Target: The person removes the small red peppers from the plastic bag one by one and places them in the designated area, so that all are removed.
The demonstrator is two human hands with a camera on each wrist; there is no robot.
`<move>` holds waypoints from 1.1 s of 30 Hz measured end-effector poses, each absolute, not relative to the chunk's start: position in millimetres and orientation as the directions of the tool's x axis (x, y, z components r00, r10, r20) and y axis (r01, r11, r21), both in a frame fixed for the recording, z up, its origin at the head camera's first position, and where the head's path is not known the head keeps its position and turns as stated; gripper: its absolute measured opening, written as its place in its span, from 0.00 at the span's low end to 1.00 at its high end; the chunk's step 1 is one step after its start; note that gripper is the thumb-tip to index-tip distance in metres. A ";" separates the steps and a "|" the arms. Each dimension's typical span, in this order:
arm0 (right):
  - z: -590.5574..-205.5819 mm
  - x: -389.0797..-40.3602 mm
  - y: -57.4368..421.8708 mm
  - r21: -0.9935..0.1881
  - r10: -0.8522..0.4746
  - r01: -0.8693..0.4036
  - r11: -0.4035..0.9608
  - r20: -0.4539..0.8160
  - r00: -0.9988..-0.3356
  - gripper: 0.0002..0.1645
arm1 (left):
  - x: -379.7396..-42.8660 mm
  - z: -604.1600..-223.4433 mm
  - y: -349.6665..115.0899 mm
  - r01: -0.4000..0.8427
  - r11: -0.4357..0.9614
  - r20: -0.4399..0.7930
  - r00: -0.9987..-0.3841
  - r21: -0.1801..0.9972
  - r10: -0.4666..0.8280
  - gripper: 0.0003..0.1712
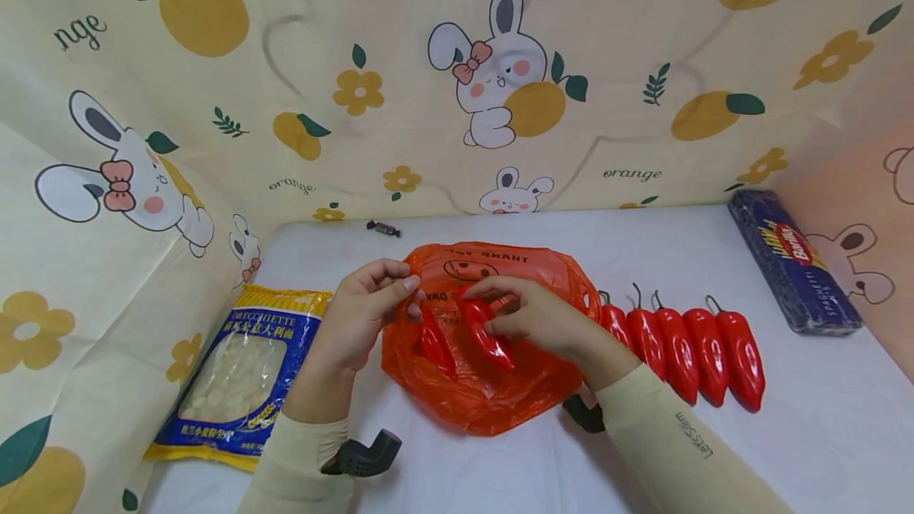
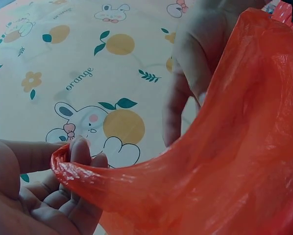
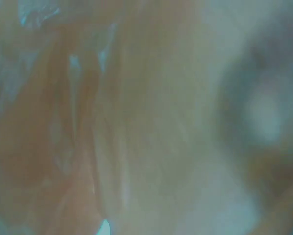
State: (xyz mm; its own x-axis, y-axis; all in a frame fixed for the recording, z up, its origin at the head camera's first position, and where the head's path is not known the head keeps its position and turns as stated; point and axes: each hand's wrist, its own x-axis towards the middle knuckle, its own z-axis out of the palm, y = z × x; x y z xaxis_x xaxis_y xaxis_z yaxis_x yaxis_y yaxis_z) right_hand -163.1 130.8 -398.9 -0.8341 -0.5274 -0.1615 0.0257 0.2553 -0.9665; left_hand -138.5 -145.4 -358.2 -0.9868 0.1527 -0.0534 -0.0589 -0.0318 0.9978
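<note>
The left hand [image 1: 367, 312] pinches the rim of a red plastic bag [image 1: 493, 411] between its thumb and fingers. The right hand [image 1: 535, 316] has its fingers bent around the upper part of a red pepper [image 1: 493, 343], over the bag; the right wrist view is too blurred to add more. Another pepper [image 1: 436, 347] is just beside it, within the outline of the bag.

The bag is at the middle of a white table surface [image 1: 457, 474]. To its right, five glossy peppers [image 1: 674, 355] lie side by side in a row. On the left lies a blue and yellow pasta packet [image 1: 232, 375], and behind the bag is a small wrapped candy [image 1: 384, 229]. At the far right, a dark blue spaghetti box [image 1: 795, 260] lies near the side wall.

Cream cloth [image 1: 400, 14], printed with rabbits, oranges and flowers, rises behind the table and on its left.
</note>
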 end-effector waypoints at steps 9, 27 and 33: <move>-394.5 -148.8 150.6 -0.965 -0.488 -0.063 0.253 -0.071 -0.870 0.26 | -138.2 -360.2 -146.1 -0.058 -0.027 -0.053 -0.987 0.998 0.151 0.08; -390.5 -112.9 211.8 -0.950 -0.363 -0.105 0.293 -0.009 -0.932 0.26 | -138.6 -361.0 -145.3 -0.054 -0.026 -0.049 -0.988 0.998 0.144 0.08; -389.4 -103.0 237.3 -0.939 -0.295 -0.063 0.338 -0.043 -0.955 0.28 | -138.8 -361.3 -145.3 -0.045 -0.030 -0.040 -0.989 0.999 0.140 0.07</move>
State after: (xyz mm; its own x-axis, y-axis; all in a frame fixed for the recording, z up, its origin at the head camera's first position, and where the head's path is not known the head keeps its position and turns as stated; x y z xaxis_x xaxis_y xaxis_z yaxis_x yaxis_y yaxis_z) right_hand -103.0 237.3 -389.4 -0.9545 -0.2951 -0.0426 -0.0626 0.3382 -0.9390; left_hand -138.8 -145.3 -361.3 -0.9893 0.1402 -0.0403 -0.0450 -0.0303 0.9985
